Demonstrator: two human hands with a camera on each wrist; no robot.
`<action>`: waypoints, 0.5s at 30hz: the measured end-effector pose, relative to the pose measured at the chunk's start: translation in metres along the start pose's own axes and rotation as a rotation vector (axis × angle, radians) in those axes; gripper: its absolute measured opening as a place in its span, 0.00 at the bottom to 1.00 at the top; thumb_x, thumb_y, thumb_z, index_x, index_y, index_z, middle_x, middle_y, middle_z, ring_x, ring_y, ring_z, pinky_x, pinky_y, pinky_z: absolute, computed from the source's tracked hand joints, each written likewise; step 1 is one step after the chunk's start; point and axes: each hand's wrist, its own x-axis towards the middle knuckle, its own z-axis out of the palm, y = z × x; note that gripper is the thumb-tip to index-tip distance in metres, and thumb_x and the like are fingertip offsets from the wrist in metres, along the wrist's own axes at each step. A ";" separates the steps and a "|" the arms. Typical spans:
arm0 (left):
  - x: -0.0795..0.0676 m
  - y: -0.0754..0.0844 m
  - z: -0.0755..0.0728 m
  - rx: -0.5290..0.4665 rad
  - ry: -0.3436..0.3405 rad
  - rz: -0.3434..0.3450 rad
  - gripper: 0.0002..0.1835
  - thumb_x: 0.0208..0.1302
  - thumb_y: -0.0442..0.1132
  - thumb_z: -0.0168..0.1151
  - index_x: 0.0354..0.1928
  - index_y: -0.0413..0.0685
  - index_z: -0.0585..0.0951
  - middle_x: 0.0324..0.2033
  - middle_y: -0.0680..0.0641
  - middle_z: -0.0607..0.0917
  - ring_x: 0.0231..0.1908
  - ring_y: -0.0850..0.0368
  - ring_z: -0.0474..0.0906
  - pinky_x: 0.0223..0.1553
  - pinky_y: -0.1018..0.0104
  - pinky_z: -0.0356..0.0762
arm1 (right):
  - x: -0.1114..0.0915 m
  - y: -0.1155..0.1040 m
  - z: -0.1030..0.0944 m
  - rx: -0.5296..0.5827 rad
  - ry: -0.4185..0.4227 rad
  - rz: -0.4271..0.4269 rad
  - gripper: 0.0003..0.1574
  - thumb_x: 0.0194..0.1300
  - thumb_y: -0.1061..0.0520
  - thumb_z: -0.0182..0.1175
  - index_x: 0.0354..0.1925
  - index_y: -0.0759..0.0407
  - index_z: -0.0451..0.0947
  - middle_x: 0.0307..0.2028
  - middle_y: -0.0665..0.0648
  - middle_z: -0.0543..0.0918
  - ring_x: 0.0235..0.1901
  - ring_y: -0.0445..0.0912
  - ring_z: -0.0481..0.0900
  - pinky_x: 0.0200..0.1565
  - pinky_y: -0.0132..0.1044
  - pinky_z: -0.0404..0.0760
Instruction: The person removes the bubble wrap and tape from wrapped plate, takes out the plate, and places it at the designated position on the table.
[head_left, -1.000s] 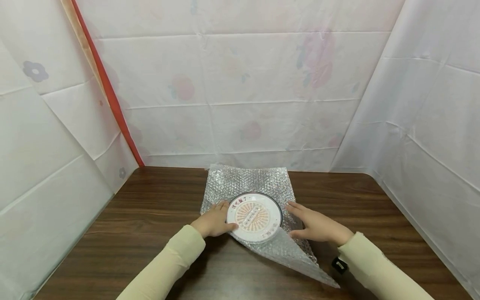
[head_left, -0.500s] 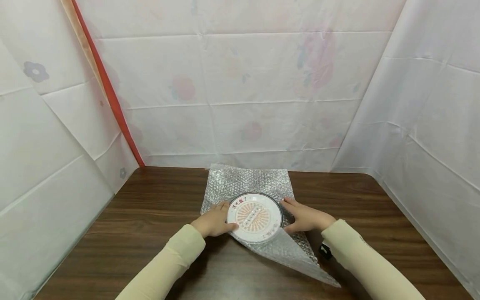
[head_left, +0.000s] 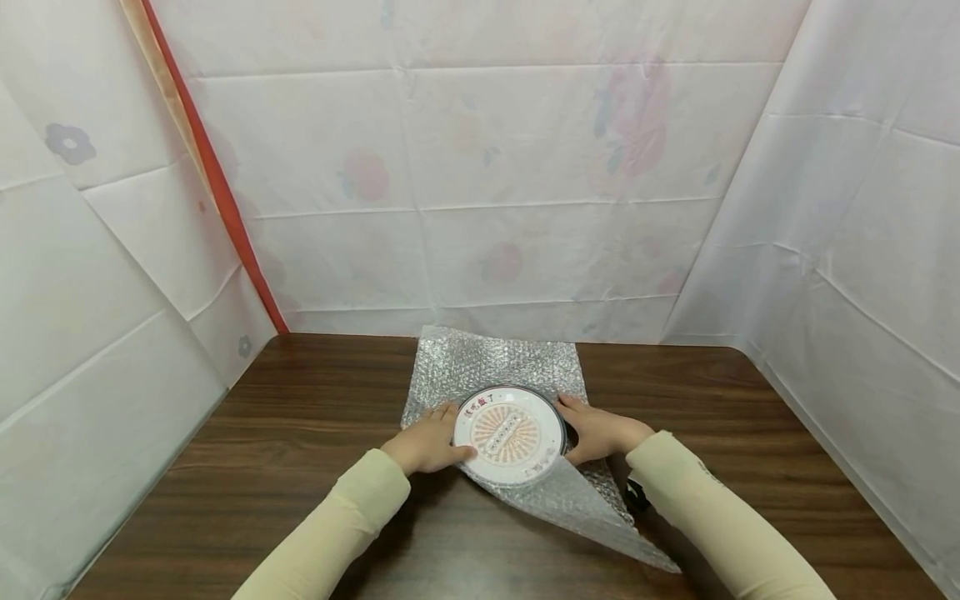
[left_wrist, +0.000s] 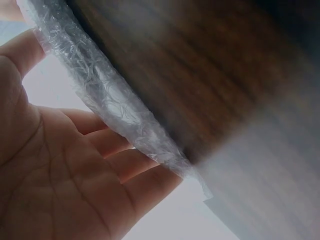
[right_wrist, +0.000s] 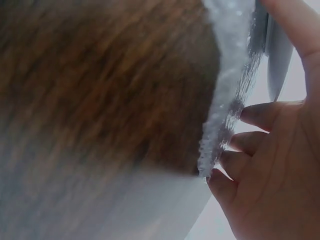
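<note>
Plate [head_left: 507, 437] on bubble wrap [head_left: 495, 357], with lower lettering [head_left: 538, 462] too faint to read, between left hand [head_left: 429, 439] and right hand [head_left: 602, 431], apart, loosely extended, with left fingers [left_wrist: 144, 190] disappearing behind wrap. Underneath, wooden surface [head_left: 225, 454]; around, pale printed cloth [head_left: 480, 167].

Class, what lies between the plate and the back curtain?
The far part of the bubble wrap lies between the plate and the back curtain, as the head view shows.
</note>
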 end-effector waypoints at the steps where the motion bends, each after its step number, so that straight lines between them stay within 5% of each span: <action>1: 0.001 0.000 0.000 0.003 0.000 0.001 0.50 0.65 0.61 0.59 0.74 0.30 0.53 0.74 0.32 0.56 0.72 0.29 0.52 0.72 0.42 0.55 | 0.000 0.001 0.000 0.001 0.001 0.001 0.66 0.58 0.42 0.69 0.77 0.64 0.42 0.78 0.67 0.39 0.77 0.63 0.41 0.71 0.59 0.58; 15: -0.001 -0.001 0.000 0.020 0.050 0.006 0.49 0.66 0.61 0.58 0.74 0.32 0.54 0.74 0.33 0.58 0.72 0.29 0.55 0.71 0.40 0.57 | 0.002 0.008 0.004 -0.040 0.030 -0.014 0.67 0.57 0.36 0.68 0.77 0.64 0.42 0.78 0.65 0.38 0.77 0.61 0.40 0.73 0.57 0.54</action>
